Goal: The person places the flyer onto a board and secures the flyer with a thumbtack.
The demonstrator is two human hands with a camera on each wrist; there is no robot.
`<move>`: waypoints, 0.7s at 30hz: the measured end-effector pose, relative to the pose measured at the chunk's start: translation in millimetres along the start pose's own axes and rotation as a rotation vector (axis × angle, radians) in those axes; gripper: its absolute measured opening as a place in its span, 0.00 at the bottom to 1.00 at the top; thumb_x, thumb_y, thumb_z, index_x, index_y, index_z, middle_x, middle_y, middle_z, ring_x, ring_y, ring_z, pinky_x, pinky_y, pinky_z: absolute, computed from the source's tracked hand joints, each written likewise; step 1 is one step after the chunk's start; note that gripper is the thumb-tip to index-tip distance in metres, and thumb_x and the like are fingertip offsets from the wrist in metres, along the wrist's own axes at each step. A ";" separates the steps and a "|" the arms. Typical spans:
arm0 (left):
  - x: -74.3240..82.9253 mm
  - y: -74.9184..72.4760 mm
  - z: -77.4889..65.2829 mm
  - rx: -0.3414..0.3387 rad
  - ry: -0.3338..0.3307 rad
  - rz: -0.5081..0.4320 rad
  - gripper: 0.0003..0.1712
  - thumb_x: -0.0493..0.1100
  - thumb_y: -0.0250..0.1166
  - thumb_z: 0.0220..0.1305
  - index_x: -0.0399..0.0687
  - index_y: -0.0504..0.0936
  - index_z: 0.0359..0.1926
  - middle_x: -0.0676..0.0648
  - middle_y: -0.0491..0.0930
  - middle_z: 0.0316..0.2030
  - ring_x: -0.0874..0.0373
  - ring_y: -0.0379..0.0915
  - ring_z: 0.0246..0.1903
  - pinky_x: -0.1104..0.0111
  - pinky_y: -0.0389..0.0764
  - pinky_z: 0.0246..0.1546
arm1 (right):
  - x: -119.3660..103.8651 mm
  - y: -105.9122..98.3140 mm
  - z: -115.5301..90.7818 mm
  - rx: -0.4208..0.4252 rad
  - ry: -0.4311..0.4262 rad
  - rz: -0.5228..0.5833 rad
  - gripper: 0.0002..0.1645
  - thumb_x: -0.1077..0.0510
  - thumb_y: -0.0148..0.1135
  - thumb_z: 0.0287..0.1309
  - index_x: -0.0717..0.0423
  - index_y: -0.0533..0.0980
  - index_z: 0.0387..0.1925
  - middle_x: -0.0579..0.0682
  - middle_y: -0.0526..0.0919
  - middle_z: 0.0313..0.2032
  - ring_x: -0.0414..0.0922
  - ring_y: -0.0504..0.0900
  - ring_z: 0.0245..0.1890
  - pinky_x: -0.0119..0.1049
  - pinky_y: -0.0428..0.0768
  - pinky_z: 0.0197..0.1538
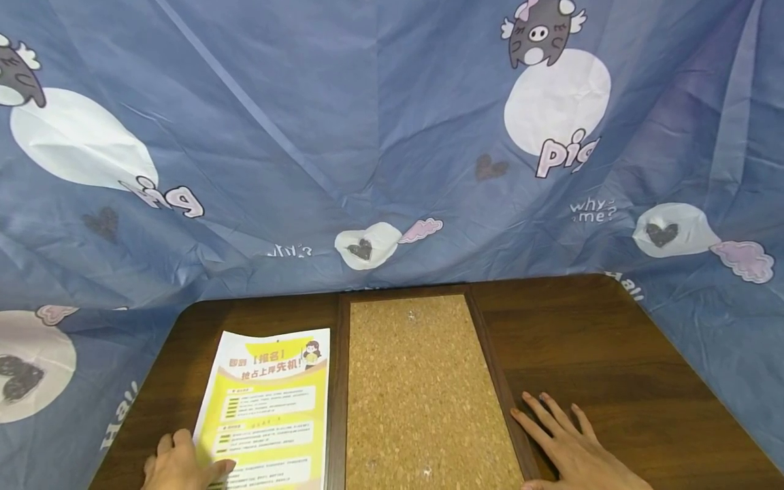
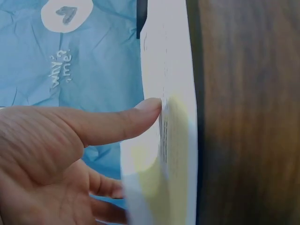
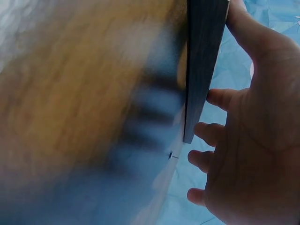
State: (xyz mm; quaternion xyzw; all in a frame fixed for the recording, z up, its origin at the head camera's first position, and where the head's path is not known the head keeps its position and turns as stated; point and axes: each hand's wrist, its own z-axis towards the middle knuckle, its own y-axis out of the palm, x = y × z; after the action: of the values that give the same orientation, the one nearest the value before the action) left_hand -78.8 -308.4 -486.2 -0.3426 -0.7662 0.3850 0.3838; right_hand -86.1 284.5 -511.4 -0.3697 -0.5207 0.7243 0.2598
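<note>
A printed paper poster [image 1: 269,401], yellow and white with orange lettering, lies flat left of a cork board [image 1: 422,381] in a dark wooden frame. My left hand [image 1: 184,466] grips the poster's left edge, thumb on the printed face; in the left wrist view the thumb [image 2: 117,124] lies across the sheet and the other fingers are partly hidden behind it. My right hand [image 1: 566,442] rests with fingers spread at the board's right side. Its index fingertip is right at the frame [image 3: 204,61], as the right wrist view also shows.
Clear push pins stand in the cork, one pin [image 1: 412,315] near the top and another pin [image 1: 427,471] low down. Beneath everything is a dark wooden table [image 1: 563,333] with rounded far corners. A blue printed cloth [image 1: 275,170] hangs behind and beside it.
</note>
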 end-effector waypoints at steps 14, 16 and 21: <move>6.5 -2.6 -3.4 0.099 0.047 -0.046 0.50 0.56 0.82 0.39 0.20 0.63 0.42 0.16 0.58 0.45 0.15 0.57 0.45 0.34 0.67 0.43 | -0.2 -0.4 0.7 0.005 0.001 0.000 0.53 0.32 0.68 0.53 0.45 0.60 0.75 0.51 0.53 0.76 0.59 0.54 0.71 0.72 0.58 0.54; 6.3 -3.0 -3.5 0.096 0.050 -0.050 0.49 0.55 0.82 0.41 0.20 0.63 0.41 0.16 0.59 0.44 0.15 0.57 0.45 0.34 0.68 0.43 | -0.1 -0.4 0.5 0.004 0.001 0.004 0.53 0.32 0.68 0.53 0.45 0.60 0.75 0.51 0.53 0.76 0.58 0.53 0.72 0.72 0.58 0.54; 5.7 -3.6 -4.9 0.118 0.079 -0.049 0.38 0.46 0.77 0.51 0.20 0.63 0.42 0.20 0.62 0.40 0.16 0.60 0.43 0.36 0.68 0.42 | -0.2 0.1 0.1 0.009 -0.004 0.002 0.53 0.32 0.68 0.53 0.45 0.60 0.75 0.49 0.52 0.76 0.58 0.53 0.72 0.71 0.58 0.54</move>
State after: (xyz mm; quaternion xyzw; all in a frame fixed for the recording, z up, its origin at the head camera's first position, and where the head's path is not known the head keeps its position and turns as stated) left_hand -78.2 -303.8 -479.3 -0.3154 -0.7346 0.4061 0.4427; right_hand -86.1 284.3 -511.4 -0.3677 -0.5177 0.7275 0.2598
